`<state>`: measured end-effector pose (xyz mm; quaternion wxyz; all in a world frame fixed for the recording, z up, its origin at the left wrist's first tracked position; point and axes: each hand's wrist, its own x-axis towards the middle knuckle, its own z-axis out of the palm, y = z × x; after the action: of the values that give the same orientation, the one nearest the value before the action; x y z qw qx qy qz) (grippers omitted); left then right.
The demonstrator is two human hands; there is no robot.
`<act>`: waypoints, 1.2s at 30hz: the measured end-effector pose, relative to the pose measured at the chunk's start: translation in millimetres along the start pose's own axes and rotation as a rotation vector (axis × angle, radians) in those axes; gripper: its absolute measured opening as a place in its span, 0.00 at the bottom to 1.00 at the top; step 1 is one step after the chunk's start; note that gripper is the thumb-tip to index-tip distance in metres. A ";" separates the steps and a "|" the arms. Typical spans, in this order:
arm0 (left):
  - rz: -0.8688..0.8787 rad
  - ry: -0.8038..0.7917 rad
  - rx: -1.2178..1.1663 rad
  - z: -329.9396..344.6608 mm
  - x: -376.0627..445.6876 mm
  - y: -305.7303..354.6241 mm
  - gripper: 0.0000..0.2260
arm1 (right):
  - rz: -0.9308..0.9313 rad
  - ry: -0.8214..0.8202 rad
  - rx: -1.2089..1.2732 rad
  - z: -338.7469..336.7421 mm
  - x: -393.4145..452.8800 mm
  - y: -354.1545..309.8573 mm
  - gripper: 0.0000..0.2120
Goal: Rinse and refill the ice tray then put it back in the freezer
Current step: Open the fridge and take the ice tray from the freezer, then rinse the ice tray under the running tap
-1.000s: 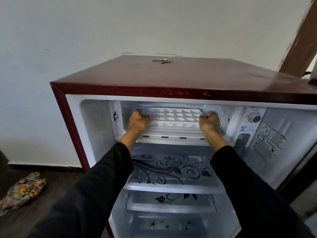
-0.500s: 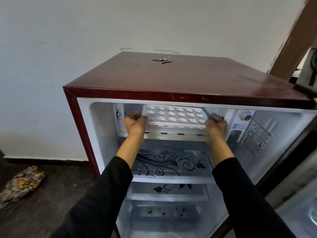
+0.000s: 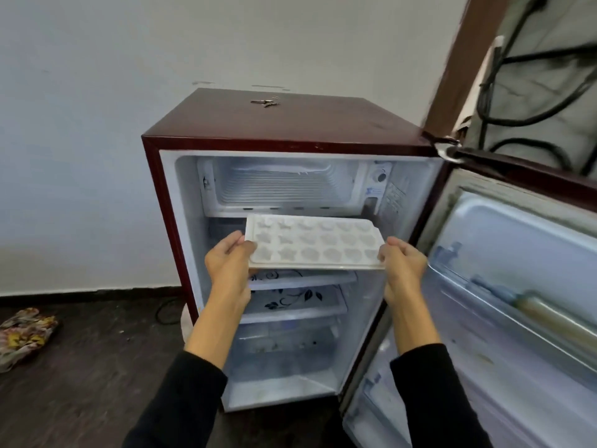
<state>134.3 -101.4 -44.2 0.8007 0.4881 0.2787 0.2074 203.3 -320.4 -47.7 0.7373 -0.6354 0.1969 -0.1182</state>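
A white ice tray [image 3: 315,242] with several shaped moulds hangs level in front of the open fridge, just below the freezer compartment [image 3: 284,189]. My left hand [image 3: 227,265] grips its left short edge, thumb on top. At the right short edge my right hand [image 3: 402,265] pinches it the same way. The freezer compartment at the top of the small maroon fridge [image 3: 290,124] holds nothing that I can see. Whether the moulds hold ice or water I cannot tell.
The fridge door [image 3: 517,286] stands open to the right, a bottle lying in its shelf. Glass shelves [image 3: 300,302] with flower prints sit below the tray. Keys [image 3: 265,102] lie on the fridge top. A patterned cloth [image 3: 24,337] lies on the dark floor at left.
Both hands have drawn the ice tray out of the freezer compartment and down toward me. I have moved back, so the whole fridge and its door show.
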 end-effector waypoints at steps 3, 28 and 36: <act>-0.031 -0.053 0.009 -9.5 -56.5 -7.4 0.18 | 0.004 0.023 0.020 -56.5 -40.1 2.0 0.15; -0.420 -0.869 0.224 89.6 -405.3 -159.8 0.09 | -0.039 1.023 0.233 -463.1 -301.0 -25.9 0.22; -0.634 -1.283 0.413 146.8 -531.6 -208.8 0.04 | -0.109 1.433 0.296 -558.5 -358.1 -42.2 0.24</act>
<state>-161.2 -611.7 -47.8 0.7195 0.5499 -0.0826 -0.4159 -359.8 -672.6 -20.3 0.4988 -0.3049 0.5808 -0.5665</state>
